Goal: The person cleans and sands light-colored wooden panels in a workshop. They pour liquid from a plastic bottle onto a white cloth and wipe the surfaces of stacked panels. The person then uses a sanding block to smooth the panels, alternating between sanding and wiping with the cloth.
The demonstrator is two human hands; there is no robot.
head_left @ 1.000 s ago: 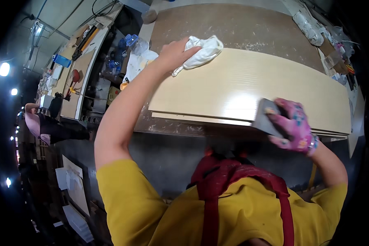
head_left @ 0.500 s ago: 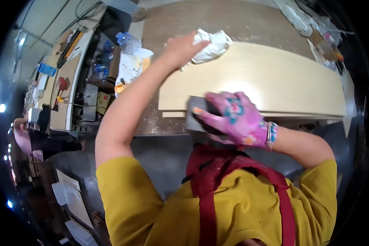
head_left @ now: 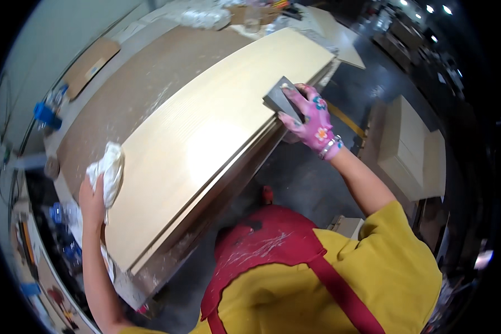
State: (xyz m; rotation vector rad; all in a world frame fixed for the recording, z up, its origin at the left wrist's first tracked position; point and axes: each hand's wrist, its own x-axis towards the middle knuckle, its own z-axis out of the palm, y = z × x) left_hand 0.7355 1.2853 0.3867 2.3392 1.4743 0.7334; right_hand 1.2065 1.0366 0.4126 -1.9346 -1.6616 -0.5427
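A long pale wood-grain board [head_left: 206, 122] with one curved side lies on top of another board. My bare left hand [head_left: 91, 200] grips a crumpled white cloth [head_left: 111, 170] against the board's left end. My right hand [head_left: 315, 122], in a pink flowered glove, is closed around a grey sanding block [head_left: 280, 94]. The block rests at the board's near edge, toward its right end, and overhangs it slightly. Its underside is hidden.
The boards lie on a brown worktable [head_left: 111, 119] dusted with white specks. Plastic wrap [head_left: 206, 19] sits along its far side. Leftward are a blue-capped bottle [head_left: 64, 211] and a side bench with tools. Stacked panels [head_left: 403, 145] stand at right.
My view has turned toward the right. The sanding block in my right hand has moved from near the board's left end along the near edge to its right part. My left hand still holds the cloth.
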